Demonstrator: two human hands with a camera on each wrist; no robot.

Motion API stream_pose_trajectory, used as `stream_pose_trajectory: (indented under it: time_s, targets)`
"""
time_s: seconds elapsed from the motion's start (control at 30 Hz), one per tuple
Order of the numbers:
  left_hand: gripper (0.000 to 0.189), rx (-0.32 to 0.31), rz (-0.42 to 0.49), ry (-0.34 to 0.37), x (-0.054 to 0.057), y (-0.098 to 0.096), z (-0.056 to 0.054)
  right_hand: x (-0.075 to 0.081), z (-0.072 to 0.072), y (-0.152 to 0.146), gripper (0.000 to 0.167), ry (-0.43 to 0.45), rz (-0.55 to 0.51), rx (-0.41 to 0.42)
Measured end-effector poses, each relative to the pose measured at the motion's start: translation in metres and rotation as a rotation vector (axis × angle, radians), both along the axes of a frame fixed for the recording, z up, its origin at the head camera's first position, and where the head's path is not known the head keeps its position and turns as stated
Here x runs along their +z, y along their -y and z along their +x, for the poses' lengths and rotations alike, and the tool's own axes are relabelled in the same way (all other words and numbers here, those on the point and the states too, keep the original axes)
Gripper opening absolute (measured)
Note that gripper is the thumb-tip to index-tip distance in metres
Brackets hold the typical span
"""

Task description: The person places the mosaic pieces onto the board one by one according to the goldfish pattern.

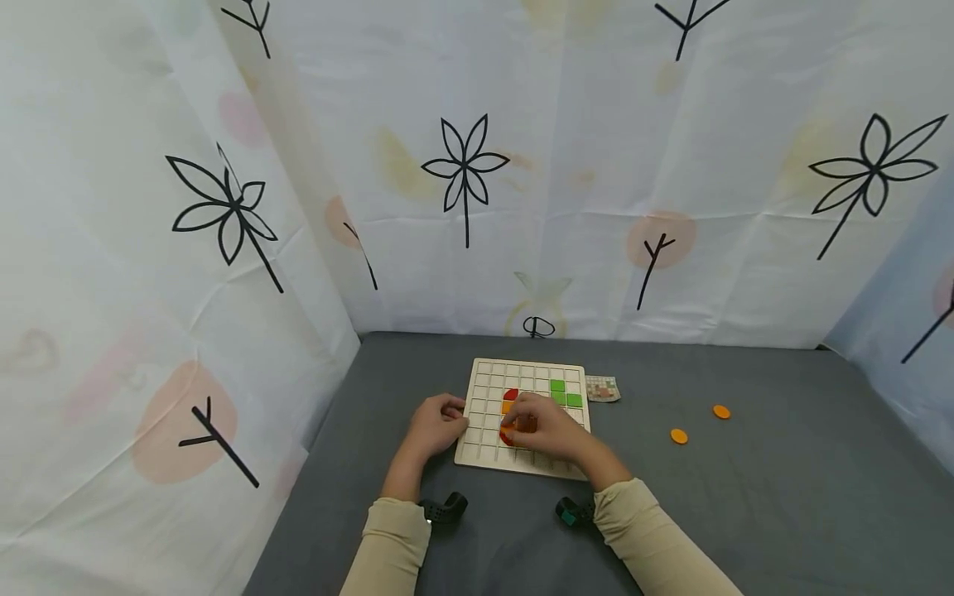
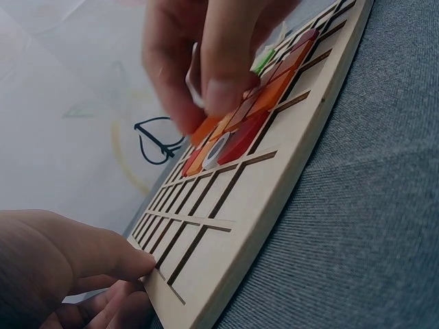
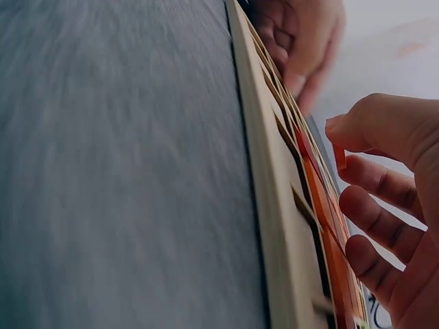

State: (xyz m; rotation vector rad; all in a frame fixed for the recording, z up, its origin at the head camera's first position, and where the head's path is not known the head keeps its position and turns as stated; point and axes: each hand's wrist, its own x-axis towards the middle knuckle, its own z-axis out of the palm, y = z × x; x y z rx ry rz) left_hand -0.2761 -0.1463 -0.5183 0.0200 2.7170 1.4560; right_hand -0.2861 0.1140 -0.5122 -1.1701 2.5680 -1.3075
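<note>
A light wooden board [image 1: 484,377] with a square grid of recesses lies on the grey table. My left hand [image 1: 436,426] pinches its left edge, thumb on top and other fingers curled at the side. Over the middle of the board, my right hand [image 1: 547,426] holds a small orange tile [image 3: 339,156] between thumb and index finger. Beneath it sit red and orange tiles [image 2: 274,92], partly hidden by that hand in the head view. Among them is a white piece with a dark round mark [image 2: 217,149]. Several green tiles [image 1: 574,400] fill cells at the upper right.
A small printed grid card [image 1: 602,388] lies by the board's right edge. Two orange discs [image 1: 679,436] rest on the table [image 1: 782,497] farther right. Black straps [image 1: 445,509] sit at both wrists. Patterned white cloth [image 1: 566,182] hangs behind and at the sides.
</note>
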Motion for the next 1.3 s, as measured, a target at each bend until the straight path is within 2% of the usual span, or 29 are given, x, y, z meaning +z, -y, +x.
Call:
stream_pose_trajectory:
  time_s: [0.4,0.63,0.97,1.3]
  targets:
    - [0.03,-0.011,-0.003,0.003,0.001,0.0,-0.001,0.002,0.003,0.024,0.012,0.019,0.029,0.051]
    - [0.03,-0.017,-0.012,-0.002,0.0,0.0,-0.002,0.003,0.005,0.026,0.014,0.037,0.084,0.024]
    - [0.03,-0.013,-0.023,-0.002,0.0,0.0,-0.002,0.003,0.004,0.027,0.012,0.044,0.074,0.038]
    - [0.03,-0.014,-0.019,0.0,-0.002,0.001,-0.002,0.003,0.004,0.029,0.01,0.052,0.107,0.02]
